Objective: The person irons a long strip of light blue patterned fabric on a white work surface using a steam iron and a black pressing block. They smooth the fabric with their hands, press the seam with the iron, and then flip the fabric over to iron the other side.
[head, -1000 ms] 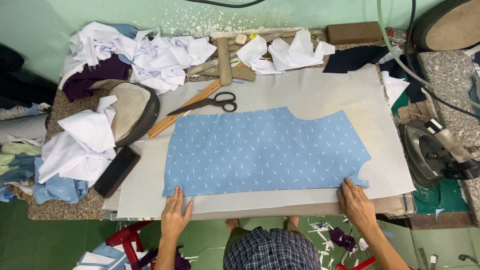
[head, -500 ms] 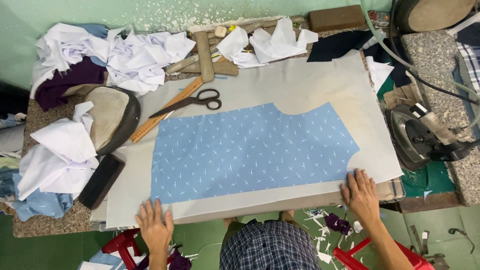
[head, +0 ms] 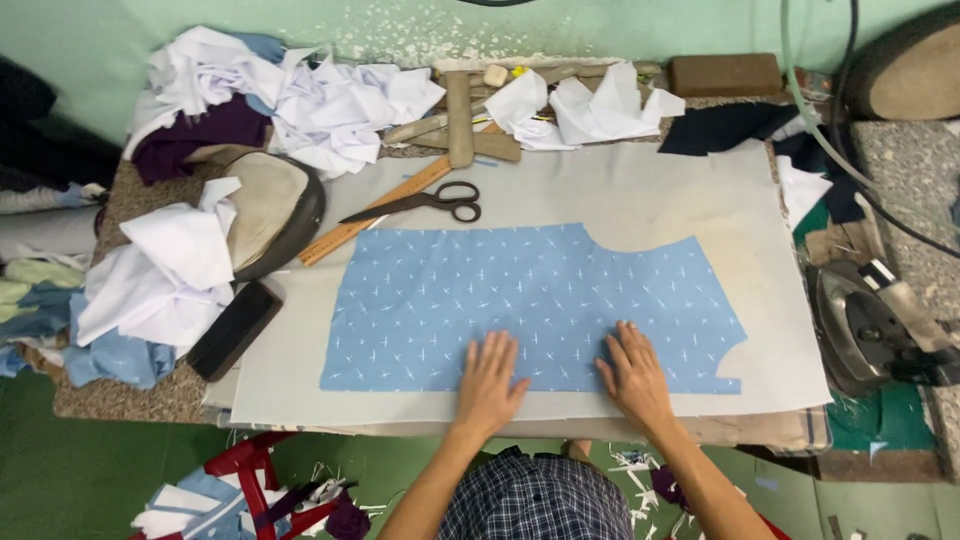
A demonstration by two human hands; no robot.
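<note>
Left hand (head: 490,378): flat, fingers spread, on cloth (head: 530,300).
Right hand (head: 634,372): flat, released, on cloth.
Scissors (head: 425,203): on worktop (head: 650,195), beyond cloth.

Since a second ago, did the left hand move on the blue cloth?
Yes. The left hand slid right along the blue cloth's near edge, from the cloth's left corner toward its middle, close beside the right hand.
</note>
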